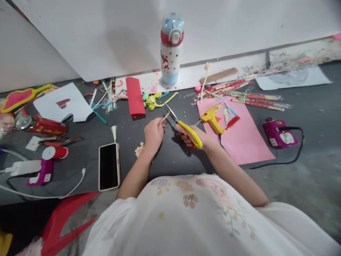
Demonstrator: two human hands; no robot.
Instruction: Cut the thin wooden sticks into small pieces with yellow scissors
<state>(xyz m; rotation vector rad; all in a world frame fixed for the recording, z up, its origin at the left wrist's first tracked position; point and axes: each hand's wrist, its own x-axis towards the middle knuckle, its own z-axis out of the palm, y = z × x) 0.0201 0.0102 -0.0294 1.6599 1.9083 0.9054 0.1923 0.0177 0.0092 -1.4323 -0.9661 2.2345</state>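
Observation:
My left hand (pixel 155 134) is closed on a thin, pale wooden stick (pixel 167 115), pinched between thumb and fingers; most of it is hidden. To its right, my right hand (pixel 193 137) grips yellow-handled scissors (pixel 189 133). Their metal blades are spread and point up and left, close to the stick's tip. Beneath my left wrist lies a small pale, scalloped piece with pink in it (pixel 139 149), partly covered. Beyond the blades rests a yellow-green fuzzy bundle (pixel 152 101). A yellow hot glue gun (pixel 213 119) lies on pink paper (pixel 247 142) right of my right hand.
A bottle (pixel 172 49) stands upright at the back, beside a red paper strip (pixel 135 96). Left are a phone (pixel 109 166), a red can (pixel 44 126) lying down, pliers (pixel 62 142) and a thread spool (pixel 57 153). Right, a purple power socket (pixel 280 133) trails a black cord.

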